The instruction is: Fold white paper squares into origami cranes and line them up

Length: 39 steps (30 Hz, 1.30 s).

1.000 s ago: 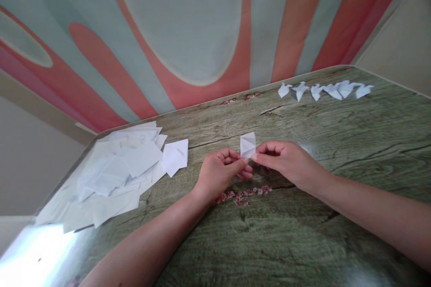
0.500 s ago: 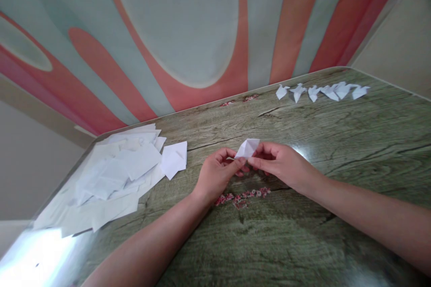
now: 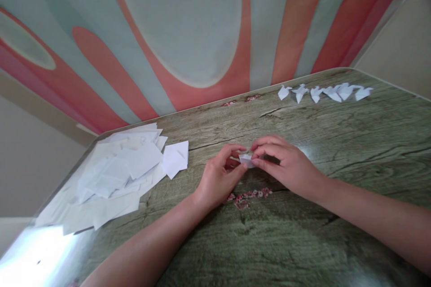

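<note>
A small piece of folded white paper (image 3: 246, 160) is held between my two hands, just above the middle of the table. My left hand (image 3: 222, 172) pinches its near left edge with the thumb, while the index finger arches over behind it. The fingertips of my right hand (image 3: 282, 158) close on the paper's right side. Fingers from both sides cover much of it, so its full shape is hidden.
A spread pile of white paper sheets (image 3: 117, 175) lies at the left. Beside it are smaller paper squares (image 3: 176, 158). Several folded paper birds (image 3: 316, 93) stand in a row at the back right of the wood-grain table (image 3: 269, 242), which meets a painted wall (image 3: 188, 18).
The folded paper has dropped lower and turned, and less of it shows between my fingers. My right hand has curled over its top edge, and my left index finger has lifted.
</note>
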Each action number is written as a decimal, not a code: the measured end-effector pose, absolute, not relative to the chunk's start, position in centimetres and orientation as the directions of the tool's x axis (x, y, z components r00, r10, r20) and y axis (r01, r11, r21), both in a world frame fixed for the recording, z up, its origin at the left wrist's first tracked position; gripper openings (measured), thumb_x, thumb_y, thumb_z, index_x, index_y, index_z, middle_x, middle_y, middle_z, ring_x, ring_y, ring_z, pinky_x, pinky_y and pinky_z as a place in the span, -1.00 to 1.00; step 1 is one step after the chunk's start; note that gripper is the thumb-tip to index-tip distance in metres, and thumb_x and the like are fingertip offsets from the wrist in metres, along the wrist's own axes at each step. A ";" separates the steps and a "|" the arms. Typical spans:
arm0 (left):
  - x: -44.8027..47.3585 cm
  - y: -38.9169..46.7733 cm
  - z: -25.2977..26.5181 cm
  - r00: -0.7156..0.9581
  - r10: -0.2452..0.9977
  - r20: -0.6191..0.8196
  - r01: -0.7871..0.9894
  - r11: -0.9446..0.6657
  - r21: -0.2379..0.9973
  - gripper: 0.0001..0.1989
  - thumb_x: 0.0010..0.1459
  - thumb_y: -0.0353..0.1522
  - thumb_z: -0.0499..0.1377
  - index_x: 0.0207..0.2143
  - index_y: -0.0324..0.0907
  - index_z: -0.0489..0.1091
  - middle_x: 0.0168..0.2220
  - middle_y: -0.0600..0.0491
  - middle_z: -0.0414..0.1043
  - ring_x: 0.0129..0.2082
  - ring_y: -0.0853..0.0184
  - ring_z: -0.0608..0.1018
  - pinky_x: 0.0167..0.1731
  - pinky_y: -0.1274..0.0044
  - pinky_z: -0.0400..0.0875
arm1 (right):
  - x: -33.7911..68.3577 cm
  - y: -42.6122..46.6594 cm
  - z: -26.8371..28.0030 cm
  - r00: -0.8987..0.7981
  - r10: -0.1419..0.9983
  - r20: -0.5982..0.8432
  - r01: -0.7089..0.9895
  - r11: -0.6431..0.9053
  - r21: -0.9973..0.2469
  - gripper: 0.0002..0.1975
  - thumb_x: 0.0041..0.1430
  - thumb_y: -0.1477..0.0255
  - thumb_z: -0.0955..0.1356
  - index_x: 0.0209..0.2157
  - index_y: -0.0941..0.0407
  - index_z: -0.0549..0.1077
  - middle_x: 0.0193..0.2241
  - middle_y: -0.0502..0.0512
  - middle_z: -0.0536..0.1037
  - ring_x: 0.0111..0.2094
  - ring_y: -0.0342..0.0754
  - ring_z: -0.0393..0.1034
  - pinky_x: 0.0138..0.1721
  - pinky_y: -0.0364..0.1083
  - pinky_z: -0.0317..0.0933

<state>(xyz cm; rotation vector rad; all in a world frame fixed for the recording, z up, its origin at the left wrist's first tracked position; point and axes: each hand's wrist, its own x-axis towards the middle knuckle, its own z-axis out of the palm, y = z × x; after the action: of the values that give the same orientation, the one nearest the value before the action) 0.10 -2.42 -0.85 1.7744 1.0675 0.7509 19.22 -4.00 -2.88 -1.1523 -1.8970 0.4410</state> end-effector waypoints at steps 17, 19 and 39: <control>0.0 -2.0 -0.9 0.456 0.880 -0.132 0.055 0.120 0.991 -0.76 0.09 -0.32 0.24 -0.20 -0.21 0.32 -0.33 0.04 0.47 -0.33 0.32 0.59 -0.29 0.49 0.47 | 19.5 -4.0 -2.7 -0.329 0.708 0.625 0.592 0.670 -0.448 -0.90 0.21 0.47 0.33 -0.31 0.04 0.50 -0.27 0.06 0.57 -0.12 0.03 0.34 -0.07 0.07 0.22; 0.1 -1.9 -0.8 0.476 0.860 -0.187 -0.010 0.217 0.976 -0.76 0.11 -0.30 0.23 -0.20 -0.23 0.33 -0.32 0.01 0.48 -0.32 0.30 0.59 -0.27 0.45 0.49 | 19.5 -4.0 -2.7 -0.370 0.674 0.639 0.607 0.697 -0.383 -0.88 0.22 0.50 0.31 -0.32 0.05 0.49 -0.23 0.05 0.57 -0.08 0.03 0.33 -0.04 0.08 0.20; -0.2 -1.6 -1.2 0.445 0.782 -0.437 -0.049 0.508 0.860 -0.80 0.05 -0.45 0.26 -0.26 -0.26 0.33 -0.38 -0.03 0.57 -0.38 0.27 0.64 -0.36 0.52 0.53 | 20.0 -3.6 -4.1 -0.346 0.754 0.559 0.566 0.643 -0.516 -0.84 0.19 0.56 0.33 -0.25 0.03 0.48 -0.30 -0.02 0.60 -0.22 -0.06 0.47 -0.09 0.00 0.26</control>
<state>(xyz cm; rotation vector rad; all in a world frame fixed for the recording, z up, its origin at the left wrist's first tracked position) -0.23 -1.64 -1.16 0.8975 0.9791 0.6109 19.96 -3.56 -4.13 -1.0262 -2.0524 0.2949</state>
